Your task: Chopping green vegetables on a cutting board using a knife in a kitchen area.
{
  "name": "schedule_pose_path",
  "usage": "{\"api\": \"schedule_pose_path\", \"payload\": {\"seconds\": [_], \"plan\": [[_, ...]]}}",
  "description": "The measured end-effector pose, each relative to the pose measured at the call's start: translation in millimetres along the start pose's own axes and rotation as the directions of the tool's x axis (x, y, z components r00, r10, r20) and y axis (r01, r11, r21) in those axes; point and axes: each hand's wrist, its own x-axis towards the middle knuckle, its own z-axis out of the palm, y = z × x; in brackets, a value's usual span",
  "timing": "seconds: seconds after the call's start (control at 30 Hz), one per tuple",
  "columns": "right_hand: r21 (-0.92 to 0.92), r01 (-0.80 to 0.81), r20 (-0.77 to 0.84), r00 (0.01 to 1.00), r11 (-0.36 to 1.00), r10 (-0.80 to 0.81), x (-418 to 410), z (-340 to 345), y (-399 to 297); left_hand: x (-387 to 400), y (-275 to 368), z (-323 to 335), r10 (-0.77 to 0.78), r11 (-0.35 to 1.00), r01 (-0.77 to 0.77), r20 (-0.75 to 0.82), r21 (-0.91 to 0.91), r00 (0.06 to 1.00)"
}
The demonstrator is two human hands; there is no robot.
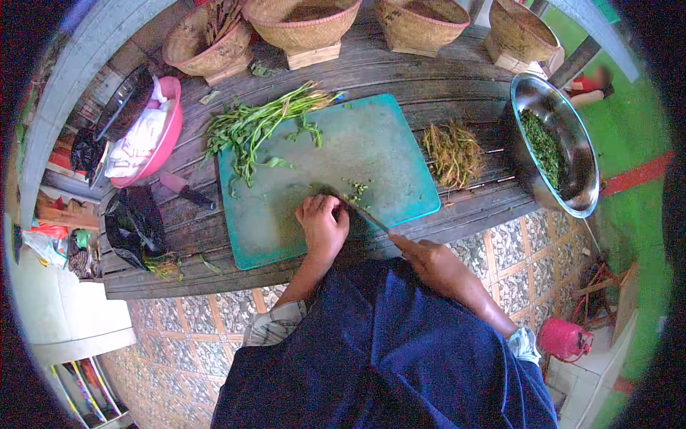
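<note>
My right hand [437, 265] grips a kitchen knife [370, 219], its blade slanting up and left over the near part of the green cutting board [348, 128]. Beside the blade tip, my left hand [324, 222] rests on the board with its fingers curled; whatever may be under them is hidden. Small chopped green bits [358, 186] lie just past the blade. A bunch of leafy green stems [257, 126] lies across the board's far left corner, its leaves hanging over the left edge.
Right of the board are a heap of trimmed roots [453, 154] and a steel bowl [581, 161] holding chopped greens. Woven baskets [303, 29] line the table's back. Leftward are a pink basin [170, 139], a second knife [195, 197] and a black plastic bag [136, 225].
</note>
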Motion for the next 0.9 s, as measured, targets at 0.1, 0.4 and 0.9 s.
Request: {"api": "schedule_pose_path", "payload": {"seconds": [0.1,0.4,0.9], "plan": [[0.038,0.057,-0.031,0.998,0.998,-0.056,0.2,5.9,4.2,-0.5,0.5,1.6,-0.060,0.997,0.063,0.045,-0.052,0.997],[-0.041,-0.080,-0.068,0.995,0.996,0.077,5.6,1.0,-0.3,-8.1,4.5,-6.7,-0.033,0.998,0.037,0.063,-0.057,0.997],[-0.145,0.010,-0.055,0.998,0.989,-0.018,3.5,16.9,0.9,-10.5,0.8,-4.5,-0.062,0.997,0.065,0.065,-0.042,0.996]]}}
